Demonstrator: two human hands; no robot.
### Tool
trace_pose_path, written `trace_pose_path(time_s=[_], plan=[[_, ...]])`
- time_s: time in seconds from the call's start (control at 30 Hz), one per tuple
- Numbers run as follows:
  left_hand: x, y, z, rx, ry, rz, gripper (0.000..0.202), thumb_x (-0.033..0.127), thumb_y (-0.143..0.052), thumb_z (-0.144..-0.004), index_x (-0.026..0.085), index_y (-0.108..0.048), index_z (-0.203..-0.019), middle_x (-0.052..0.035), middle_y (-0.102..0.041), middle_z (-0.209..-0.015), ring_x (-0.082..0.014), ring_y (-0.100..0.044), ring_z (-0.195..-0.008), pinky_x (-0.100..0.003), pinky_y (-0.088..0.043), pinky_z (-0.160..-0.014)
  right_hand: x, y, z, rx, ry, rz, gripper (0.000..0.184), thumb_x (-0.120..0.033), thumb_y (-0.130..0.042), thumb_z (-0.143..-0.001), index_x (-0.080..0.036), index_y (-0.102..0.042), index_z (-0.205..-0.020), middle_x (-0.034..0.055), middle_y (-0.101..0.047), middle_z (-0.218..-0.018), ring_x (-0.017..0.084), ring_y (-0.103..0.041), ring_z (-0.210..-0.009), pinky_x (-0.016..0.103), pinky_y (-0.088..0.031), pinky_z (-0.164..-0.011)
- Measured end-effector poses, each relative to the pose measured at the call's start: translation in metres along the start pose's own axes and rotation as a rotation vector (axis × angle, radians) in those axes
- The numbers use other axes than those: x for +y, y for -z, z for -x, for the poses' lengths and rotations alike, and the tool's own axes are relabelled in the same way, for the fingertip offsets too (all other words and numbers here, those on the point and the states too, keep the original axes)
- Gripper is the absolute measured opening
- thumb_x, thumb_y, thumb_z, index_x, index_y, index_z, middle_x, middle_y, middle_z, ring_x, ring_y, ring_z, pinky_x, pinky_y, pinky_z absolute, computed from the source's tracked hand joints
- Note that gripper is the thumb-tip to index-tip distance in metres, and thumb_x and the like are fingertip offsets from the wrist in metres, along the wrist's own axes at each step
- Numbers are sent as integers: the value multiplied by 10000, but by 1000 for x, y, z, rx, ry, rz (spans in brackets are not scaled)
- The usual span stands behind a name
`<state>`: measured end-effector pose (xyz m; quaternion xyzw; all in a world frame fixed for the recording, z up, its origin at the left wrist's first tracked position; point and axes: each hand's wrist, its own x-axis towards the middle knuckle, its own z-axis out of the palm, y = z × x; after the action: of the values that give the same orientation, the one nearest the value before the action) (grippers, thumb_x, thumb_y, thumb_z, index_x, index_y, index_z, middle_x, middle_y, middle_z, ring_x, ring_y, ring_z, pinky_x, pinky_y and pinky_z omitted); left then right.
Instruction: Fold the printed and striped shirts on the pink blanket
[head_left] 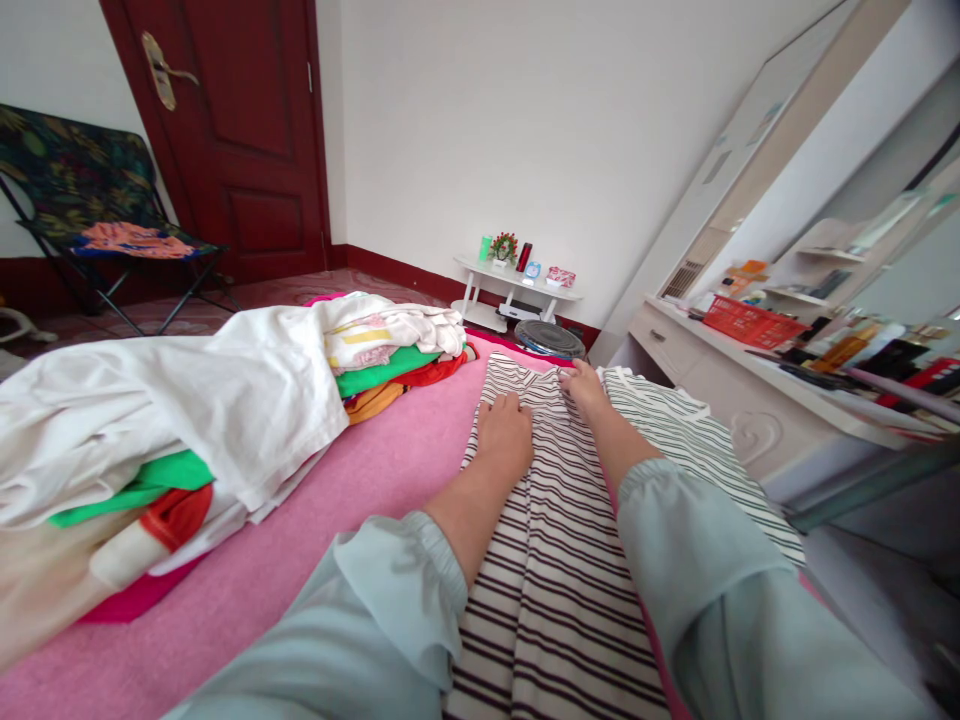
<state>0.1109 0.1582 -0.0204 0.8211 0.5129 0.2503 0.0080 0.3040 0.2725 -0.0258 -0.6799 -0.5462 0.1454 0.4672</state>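
Note:
A long garment with black and white stripes (570, 560) lies stretched out on a pink bedcover (390, 460), running from below me toward the far edge. My left hand (508, 436) is on its upper left part, the fingers curled down into the cloth. Farther right, my right hand (586, 390) pinches the cloth near the garment's top edge; its fingertips are partly hidden. Beside my right forearm, a second striped garment (660, 410), white with thin dark green stripes, lies flat along the right side.
A heap of clothes with a white cloth (247, 375) on top fills the left. Beyond stand a small white table (517, 278) and a round dark lidded item (550, 338). At right, a dresser (697, 375) carries a red basket (754, 322). A folding chair (82, 180) stands near the door.

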Motion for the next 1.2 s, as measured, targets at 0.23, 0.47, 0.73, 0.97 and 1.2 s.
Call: trace_pose_path(time_s=[0.23, 0.47, 0.73, 0.97, 1.2], plan=[[2, -3, 0, -6, 41, 6, 263, 123, -448, -829, 142, -626, -1022, -141, -541, -1118, -274, -456, -1051, -422, -342, -876, -16, 8, 29, 74, 190, 90, 559, -269, -485, -786, -158, -469, -1334, 116, -513, -1345, 253, -419, -1280, 419, -291, -1089], [1, -3, 1, -17, 67, -11, 305, 150, -433, -833, 111, -614, -1076, -152, -543, -1142, -281, -459, -1067, -438, -349, -891, -14, 5, 61, -351, 181, 655, 662, -560, -288, -911, -176, -297, -1450, 94, -222, -1529, 285, -152, -1413, 561, -64, -1116], [-16, 5, 9, -128, -7, 103, 390, 251, -391, -893, 201, -494, -1266, -97, -476, -1340, -257, -419, -1216, -423, -325, -1005, -15, 29, 91, -361, 33, 664, 795, -663, -156, -889, -159, -88, -1499, 101, -11, -1560, 257, 7, -1429, 509, -49, -1130], [-26, 21, 43, -217, -84, 135, 492, 342, -359, -928, 189, -377, -1396, -110, -267, -1518, -257, -232, -1392, -452, -190, -1114, -20, 70, 171, -416, 123, 621, 825, -663, -169, -892, -104, -90, -1493, 137, -17, -1554, 231, 2, -1430, 435, -39, -1151], [-51, 58, 109, -371, -277, 152, 524, 434, -298, -955, 236, -314, -1440, -67, -191, -1543, -222, -154, -1419, -451, -112, -1138, -29, 112, 254, -377, 268, 363, 663, -579, -316, -914, -233, -238, -1474, 62, -105, -1558, 193, -83, -1429, 430, -119, -1159]])
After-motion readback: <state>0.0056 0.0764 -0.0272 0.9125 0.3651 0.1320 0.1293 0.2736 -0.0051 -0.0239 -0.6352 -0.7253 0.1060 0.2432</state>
